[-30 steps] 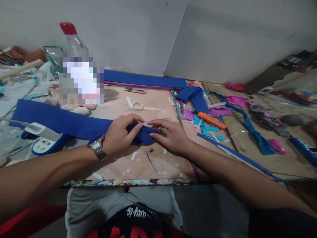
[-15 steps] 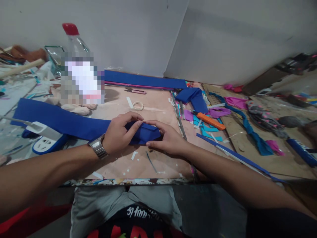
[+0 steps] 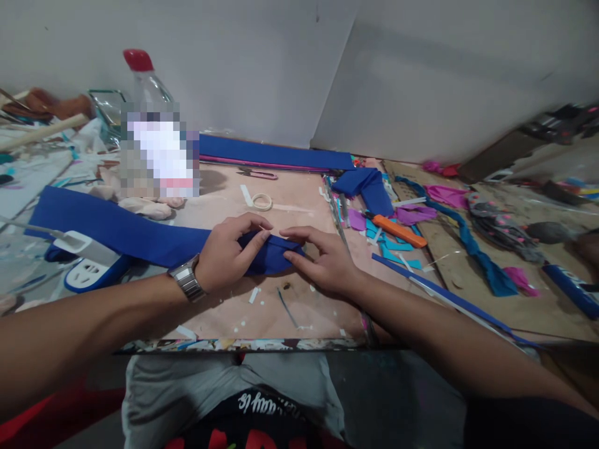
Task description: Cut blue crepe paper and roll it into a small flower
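A long blue fabric strip (image 3: 154, 237) runs across the table from the far left to my hands, its right end folded over. My left hand (image 3: 234, 249) lies on the folded part, thumb pressed on top and fingers curled over the far side. At the tip of the fold, my right hand (image 3: 322, 255) pinches the edge between thumb and fingers. What the left fingertips do beneath the strip is hidden. A ring of tape (image 3: 262, 201) lies just beyond my hands.
Thread snips (image 3: 258, 174) lie near another blue strip (image 3: 276, 152) along the wall. A red-capped bottle (image 3: 154, 87) stands back left, partly pixelated. The power socket (image 3: 87, 271) sits by my left forearm. An orange utility knife (image 3: 399, 231) rests among scraps at right.
My right thumb has moved up from the near edge onto the top of the blue strip's fold. My left hand keeps its hold, almost unmoved.
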{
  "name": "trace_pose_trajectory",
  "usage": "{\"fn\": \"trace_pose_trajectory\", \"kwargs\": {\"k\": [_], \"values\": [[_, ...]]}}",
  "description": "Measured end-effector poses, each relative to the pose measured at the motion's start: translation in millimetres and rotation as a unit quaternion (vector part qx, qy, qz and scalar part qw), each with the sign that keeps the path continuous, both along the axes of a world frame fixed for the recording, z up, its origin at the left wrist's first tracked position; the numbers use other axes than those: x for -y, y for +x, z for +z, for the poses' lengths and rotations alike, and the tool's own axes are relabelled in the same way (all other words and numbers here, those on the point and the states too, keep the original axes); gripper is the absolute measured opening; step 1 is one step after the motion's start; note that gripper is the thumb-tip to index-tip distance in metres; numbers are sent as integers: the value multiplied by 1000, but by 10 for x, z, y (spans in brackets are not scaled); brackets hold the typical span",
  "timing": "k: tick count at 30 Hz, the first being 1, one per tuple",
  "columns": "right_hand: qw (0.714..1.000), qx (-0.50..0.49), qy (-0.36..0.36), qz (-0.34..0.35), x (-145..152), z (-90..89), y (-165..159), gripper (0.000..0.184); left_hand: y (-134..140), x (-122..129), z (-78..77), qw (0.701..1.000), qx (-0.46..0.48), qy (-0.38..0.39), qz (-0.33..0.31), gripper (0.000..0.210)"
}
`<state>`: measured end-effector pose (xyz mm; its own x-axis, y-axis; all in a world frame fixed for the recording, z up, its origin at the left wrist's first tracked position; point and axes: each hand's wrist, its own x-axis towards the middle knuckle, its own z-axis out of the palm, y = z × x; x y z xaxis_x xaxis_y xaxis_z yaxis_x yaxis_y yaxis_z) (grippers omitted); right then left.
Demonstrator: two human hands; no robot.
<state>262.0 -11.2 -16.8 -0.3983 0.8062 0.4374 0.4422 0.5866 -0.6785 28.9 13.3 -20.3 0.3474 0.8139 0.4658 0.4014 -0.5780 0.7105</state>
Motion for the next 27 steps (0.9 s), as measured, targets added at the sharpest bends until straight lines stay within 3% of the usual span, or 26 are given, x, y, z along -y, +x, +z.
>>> {"fn": "trace_pose_trajectory", "kwargs": {"k": [8, 19, 27], "values": [[999, 14, 46, 10, -20, 31, -6, 15, 4, 24, 17, 999, -30, 24, -13, 21], [998, 15, 64, 12, -36, 40, -4, 14, 9, 34, 26, 998, -44, 25, -24, 21], [999, 39, 25, 8, -54, 179, -29, 20, -3, 41, 52, 1000, -9, 22, -9, 16]]}}
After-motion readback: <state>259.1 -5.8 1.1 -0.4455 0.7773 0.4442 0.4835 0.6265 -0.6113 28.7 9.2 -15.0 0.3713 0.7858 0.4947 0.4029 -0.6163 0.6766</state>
